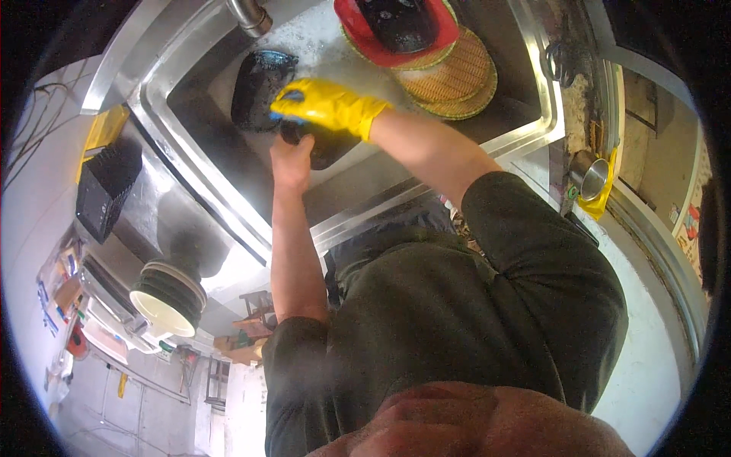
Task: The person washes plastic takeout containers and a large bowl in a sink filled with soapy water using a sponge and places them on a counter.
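In a stainless steel sink (pixel 365 197), my bare left hand (pixel 292 157) grips the near-left edge of a black tray (pixel 331 149). My right hand (pixel 322 105), in a yellow rubber glove, is closed around a blue cloth or sponge (pixel 288 118) against that tray. Part of the tray is hidden under the glove. Beyond my hands, another black tray (pixel 251 94) lies in sudsy water, with something blue at its far end. To the right, a red basin (pixel 371 48) holds a dark wet container (pixel 400 25) and rests on round woven mats (pixel 457 80).
A metal faucet (pixel 251 17) hangs over the sink's far left. On the left counter stand stacked black trays (pixel 108 188) beside a yellow crate (pixel 108 128), and a stack of bowls (pixel 168 297). A metal cup (pixel 594 178) and a yellow glove (pixel 597 207) sit right of the sink.
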{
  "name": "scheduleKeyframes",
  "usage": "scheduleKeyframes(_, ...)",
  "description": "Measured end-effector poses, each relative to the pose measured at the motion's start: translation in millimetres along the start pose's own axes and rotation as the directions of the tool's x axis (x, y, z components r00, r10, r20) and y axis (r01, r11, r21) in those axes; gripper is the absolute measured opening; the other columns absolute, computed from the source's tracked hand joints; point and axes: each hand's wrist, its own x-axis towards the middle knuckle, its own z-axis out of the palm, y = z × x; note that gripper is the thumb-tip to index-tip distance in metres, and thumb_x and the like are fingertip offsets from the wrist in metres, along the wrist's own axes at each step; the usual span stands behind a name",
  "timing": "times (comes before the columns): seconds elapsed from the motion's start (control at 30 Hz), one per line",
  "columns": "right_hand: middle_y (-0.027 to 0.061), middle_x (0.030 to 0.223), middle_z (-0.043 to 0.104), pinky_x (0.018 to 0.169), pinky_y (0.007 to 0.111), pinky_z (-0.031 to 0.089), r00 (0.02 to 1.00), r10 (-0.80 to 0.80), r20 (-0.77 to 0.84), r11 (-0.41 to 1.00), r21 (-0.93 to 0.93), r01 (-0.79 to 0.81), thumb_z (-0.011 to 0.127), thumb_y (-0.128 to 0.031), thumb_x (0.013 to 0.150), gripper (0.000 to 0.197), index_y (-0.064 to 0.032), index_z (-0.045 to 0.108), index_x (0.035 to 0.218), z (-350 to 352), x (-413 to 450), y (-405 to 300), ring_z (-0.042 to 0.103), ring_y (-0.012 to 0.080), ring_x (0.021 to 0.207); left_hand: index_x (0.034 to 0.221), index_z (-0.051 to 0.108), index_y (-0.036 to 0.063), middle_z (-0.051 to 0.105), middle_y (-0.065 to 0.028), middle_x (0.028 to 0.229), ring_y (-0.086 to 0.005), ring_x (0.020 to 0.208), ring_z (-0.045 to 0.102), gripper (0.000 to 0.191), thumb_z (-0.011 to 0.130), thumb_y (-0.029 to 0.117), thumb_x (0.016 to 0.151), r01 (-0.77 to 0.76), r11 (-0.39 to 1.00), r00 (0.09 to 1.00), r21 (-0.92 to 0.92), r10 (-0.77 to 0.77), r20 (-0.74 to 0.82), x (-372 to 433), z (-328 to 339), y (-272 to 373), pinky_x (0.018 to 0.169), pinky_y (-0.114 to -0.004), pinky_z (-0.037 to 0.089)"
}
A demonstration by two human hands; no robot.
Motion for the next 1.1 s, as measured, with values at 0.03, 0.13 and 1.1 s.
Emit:
scheduleKeyframes(0.03, 0.0204, 0.108, 0.067, 0.090, 0.041, 0.048, 0.997, 0.072, -0.033, 0.997, -0.033, -0.073, 0.065, -0.055, 0.083, 0.057, -0.0050, 0.067, 0.111, 8.3, -4.4, -20.4, 0.063, 0.0375, 0.100, 0.113, 0.062, -0.0041, 0.065, -0.0063, 0.098, -0.0148, 0.086, 0.058, 0.037, 0.065, 0.007, 0.078, -0.032, 0.992, 0.998, -0.126, 0.038, 0.040, 1.9, -5.0, -3.9, 0.079, -0.030, 0.047)
scheduleKeyframes(0.13, 0.0211, 0.111, 0.066, 0.091, 0.041, 0.048, 0.999, -0.013, 0.042, 1.000, -0.020, 0.014, 0.066, -0.054, 0.084, 0.058, -0.0042, 0.065, 0.113, 6.7, -8.5, -55.1, 0.062, 0.0375, 0.104, 0.114, 0.062, -0.0035, 0.066, -0.0081, 0.103, -0.0171, 0.096, 0.060, 0.039, 0.066, 0.006, 0.076, -0.127, 0.992, 0.974, 0.022, 0.120, 0.193, 10.8, -24.1, -0.8, 0.086, -0.030, 0.045)
scheduleKeyframes(1.1, 0.0115, 0.108, 0.067, 0.099, 0.047, 0.040, 0.883, -0.470, 0.007, 0.829, -0.338, 0.445, 0.071, -0.048, 0.079, 0.041, -0.0138, 0.071, 0.101, -13.7, 7.7, -70.2, 0.059, 0.0326, 0.106, 0.132, 0.050, 0.0001, 0.059, -0.0061, 0.123, -0.0169, 0.109, 0.056, 0.052, 0.069, 0.011, 0.085, -0.250, 0.922, 0.944, -0.294, 0.300, 0.139, 0.1, 2.9, 28.5, 0.097, -0.032, 0.042)
